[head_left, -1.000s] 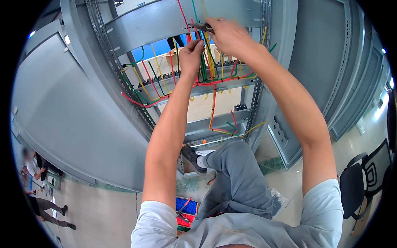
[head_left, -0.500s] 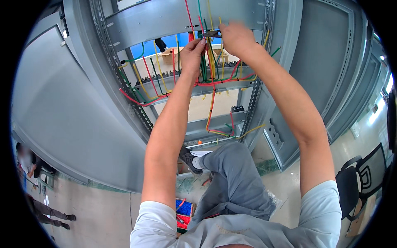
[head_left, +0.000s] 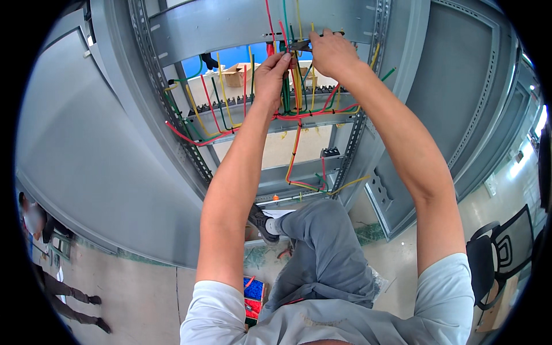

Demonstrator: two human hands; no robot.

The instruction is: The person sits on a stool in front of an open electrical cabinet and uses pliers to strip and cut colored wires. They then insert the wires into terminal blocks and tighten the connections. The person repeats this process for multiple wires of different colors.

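Note:
My left hand (head_left: 270,79) is raised inside the grey cabinet frame, thumb and fingers pinched on a wire in the upright bundle (head_left: 297,95) of yellow, green and red wires. Just right of it, my right hand (head_left: 333,56) is closed round dark-jawed pliers (head_left: 301,46). Their jaws reach left to the wires just above my left fingertips. My fingers cover most of the handles. Whether the jaws are closed on a wire is too small to tell. Behind both hands runs a wide grey metal crossbar (head_left: 213,33).
Loose wire ends (head_left: 214,95) stand up left of my left forearm. A lower rail (head_left: 253,115) carries tied red and green wires. Grey doors (head_left: 109,155) flank the frame. A parts box (head_left: 253,290) with blue and red compartments sits by my leg; a black chair (head_left: 500,247) stands right.
The pliers have turned slightly and sit a little to the right in view, as do both hands. My left hand keeps its pinch on the wire. The whole view has shifted slightly.

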